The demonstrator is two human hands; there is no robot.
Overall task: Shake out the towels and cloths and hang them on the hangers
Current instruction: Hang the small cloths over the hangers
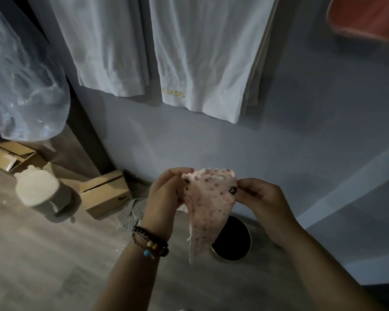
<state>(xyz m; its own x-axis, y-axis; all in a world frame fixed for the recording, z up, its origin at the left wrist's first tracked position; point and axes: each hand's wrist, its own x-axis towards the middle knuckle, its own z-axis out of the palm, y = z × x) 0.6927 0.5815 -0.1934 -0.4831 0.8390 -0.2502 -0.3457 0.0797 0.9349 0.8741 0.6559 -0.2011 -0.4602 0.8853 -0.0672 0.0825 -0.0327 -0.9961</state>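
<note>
A dim room with a pale blue-grey wall beyond the hands and a grey wood-look floor below them. Left of the hands lie 2 cardboard boxes and a white jar.

We see both forearms raised, hands close together. Left hand and right hand each pinch the cloth with curled fingers.
</note>
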